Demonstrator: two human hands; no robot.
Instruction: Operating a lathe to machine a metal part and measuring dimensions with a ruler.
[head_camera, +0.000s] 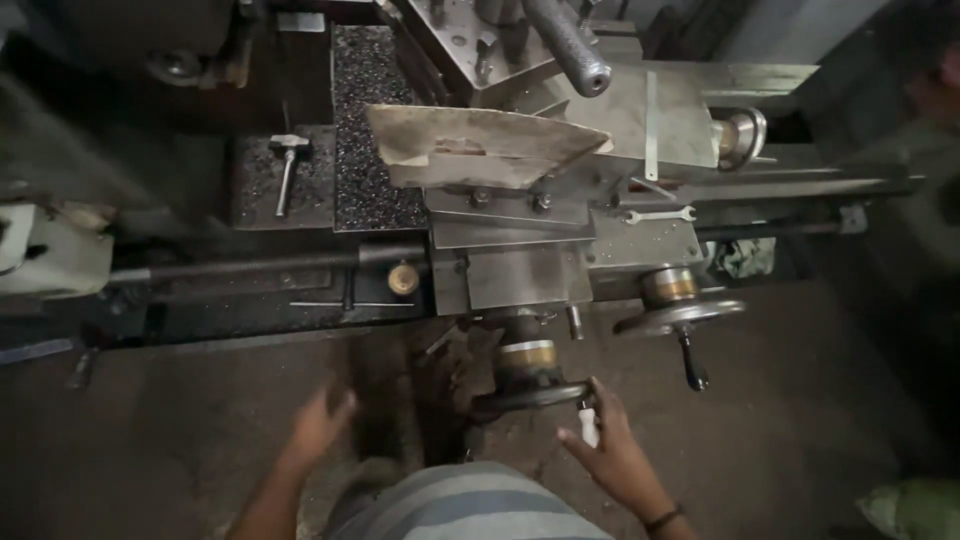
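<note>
Head view, looking down on a lathe and your 2 hands.

Item 1: your right hand, below the lathe's front. Its fingers curl around the small white handle on the near handwheel, with the thumb out to the left. A dark band sits on that wrist.

Item 2: your left hand, below the lathe and left of the near handwheel. It is empty, fingers loosely spread, touching nothing and hanging over the dirty floor.

Item 3: the near handwheel, dark-rimmed, sticking out of the lathe's front toward you, with a brass-banded collar just behind it.

Item 4: a 2nd handwheel, on the lathe's front to the right of the near one, with a black handle hanging down.

Item 5: a flat wrench, lying on the lathe's top plate above the 2nd handwheel.

Item 6: a worn metal guard plate, tilted over the middle of the lathe.

Item 7: a knurled lever, rising at the lathe's far side, above the guard plate.

Item 8: a T-shaped key, lying on the dark tray at the lathe's left, among metal chips.

Item 9: a small brass knob, on the lathe's front, left of the near handwheel.

Item 10: your striped shirt, at the bottom edge, between the 2 hands.
</note>
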